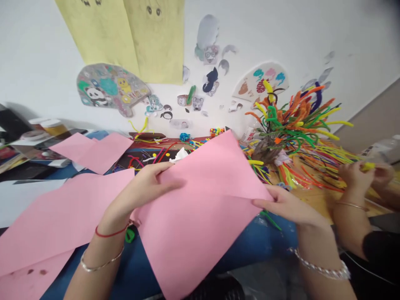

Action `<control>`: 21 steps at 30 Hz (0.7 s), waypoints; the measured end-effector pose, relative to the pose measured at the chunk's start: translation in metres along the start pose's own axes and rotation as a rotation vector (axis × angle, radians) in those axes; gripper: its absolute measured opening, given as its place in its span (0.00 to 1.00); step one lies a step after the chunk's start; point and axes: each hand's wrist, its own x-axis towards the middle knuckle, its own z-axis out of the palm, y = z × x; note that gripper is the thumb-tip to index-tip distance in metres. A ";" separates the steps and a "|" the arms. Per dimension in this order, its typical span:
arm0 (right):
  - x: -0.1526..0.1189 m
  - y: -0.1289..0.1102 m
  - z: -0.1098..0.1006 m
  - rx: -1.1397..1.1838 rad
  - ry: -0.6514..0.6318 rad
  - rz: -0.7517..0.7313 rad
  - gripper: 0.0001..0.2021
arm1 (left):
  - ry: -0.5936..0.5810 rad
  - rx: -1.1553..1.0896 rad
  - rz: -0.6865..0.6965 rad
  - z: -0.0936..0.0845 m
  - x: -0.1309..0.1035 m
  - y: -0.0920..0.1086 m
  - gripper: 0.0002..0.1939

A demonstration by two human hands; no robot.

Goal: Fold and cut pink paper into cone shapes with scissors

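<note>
A creased sheet of pink paper [203, 208] is held up in front of me, over the blue table covering [268, 237]. On its left edge my left hand [150, 183] grips the paper, with the thumb on top and the fingers partly hidden behind. At the right corner my right hand [281, 202] pinches the same sheet between thumb and fingers. More pink paper [71, 212] lies flat on the left, and a folded pink piece [96, 152] rests farther back.
Colourful pipe cleaners [293, 112] stand bunched at the back right, with more spread around them. Another person's hands [359, 177] hold something yellow at the far right. Cups [53, 127] stand at the back left. Stickers and yellow drawings [156, 46] are on the wall.
</note>
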 end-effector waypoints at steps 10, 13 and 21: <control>0.034 0.064 0.056 -0.096 -0.207 0.044 0.17 | -0.222 -0.004 -0.003 0.079 0.007 -0.086 0.05; 0.031 0.071 0.065 -0.192 -0.156 -0.009 0.14 | -0.248 0.007 0.048 0.081 0.002 -0.090 0.05; 0.006 0.075 0.081 -0.446 -0.114 -0.360 0.20 | -0.424 -0.009 0.202 0.070 -0.009 -0.091 0.29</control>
